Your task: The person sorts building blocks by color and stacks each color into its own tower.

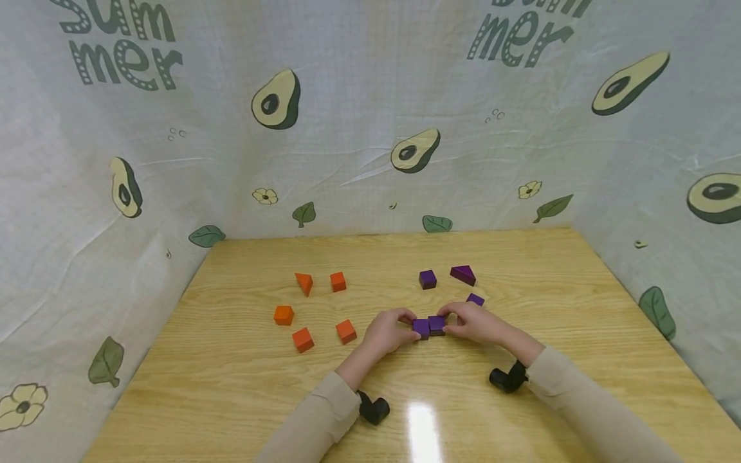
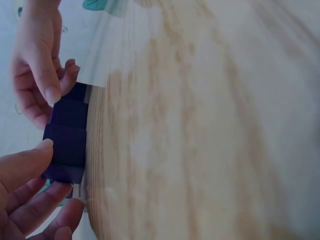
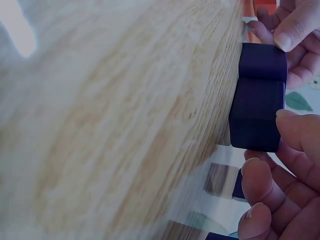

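Two purple cubes stand side by side on the table, touching or nearly so. The left purple cube [image 1: 420,328] is pinched between the thumb and fingers of my left hand [image 1: 389,331]. My right hand [image 1: 473,323] pinches the right purple cube [image 1: 437,325] from its other side. In the left wrist view the left cube [image 2: 65,145] shows close up, with the left thumb on its edge. The right wrist view shows the right cube [image 3: 257,112] with the right thumb at its edge. Another purple block [image 1: 475,299] lies just behind my right hand, partly hidden.
Farther back are a purple cube [image 1: 428,280] and a purple triangular block [image 1: 463,275]. On the left lie several orange cubes [image 1: 346,332] and an orange triangular block [image 1: 304,283]. A printed cloth [image 1: 347,193] surrounds the wooden table [image 1: 231,386] at its back and sides.
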The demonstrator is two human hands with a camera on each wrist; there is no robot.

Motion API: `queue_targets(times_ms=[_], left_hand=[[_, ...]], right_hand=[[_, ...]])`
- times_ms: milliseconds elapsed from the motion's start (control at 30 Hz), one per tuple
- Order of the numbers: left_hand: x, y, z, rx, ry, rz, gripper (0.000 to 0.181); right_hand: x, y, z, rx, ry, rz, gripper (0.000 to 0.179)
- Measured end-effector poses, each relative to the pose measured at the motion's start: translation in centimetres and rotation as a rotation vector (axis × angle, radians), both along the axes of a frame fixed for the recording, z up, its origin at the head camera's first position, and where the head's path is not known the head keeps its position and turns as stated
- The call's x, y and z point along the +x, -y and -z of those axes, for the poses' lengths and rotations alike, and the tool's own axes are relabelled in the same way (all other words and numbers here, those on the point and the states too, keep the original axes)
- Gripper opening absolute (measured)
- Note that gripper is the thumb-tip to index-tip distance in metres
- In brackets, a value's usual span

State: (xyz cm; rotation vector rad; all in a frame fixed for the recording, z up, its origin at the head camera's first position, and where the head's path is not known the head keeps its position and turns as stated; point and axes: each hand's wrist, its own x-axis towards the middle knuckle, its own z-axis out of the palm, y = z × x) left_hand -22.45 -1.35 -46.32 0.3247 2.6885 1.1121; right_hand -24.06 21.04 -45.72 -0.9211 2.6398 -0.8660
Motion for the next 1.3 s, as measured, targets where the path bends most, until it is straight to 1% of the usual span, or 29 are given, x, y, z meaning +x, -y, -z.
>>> queue_targets(times_ms=[300,633,833,1033,1300], left_hand=[[-0.2,0.04,0.04,0.021,0.005,-0.007,0.026],[-0.24,0.18,0.14,0.038,0.01,-0.014,0.027],[-0.26,0.21,0.3,0.047,0.014,-0.014,0.027],[-0.34,0.35,0.6,0.057,0.01,-0.002,0.028],[-0.31,0.54,0.56,0.067,0.011,0.01,0.029]], right_hand=[[-0.06,0.07,0.01,-0.008,-0.022,-0.019,0.028],[0.07,0.3,-0.11,-0.018,-0.006,-0.023,0.028],[0.24,0.46,-0.29,-0.016,0.016,-0.006,0.028],[0.39,0.58,-0.29,-0.021,0.009,0.001,0.027],[0.42,0.6,0.02,-0.022,0.004,0.011,0.028]])
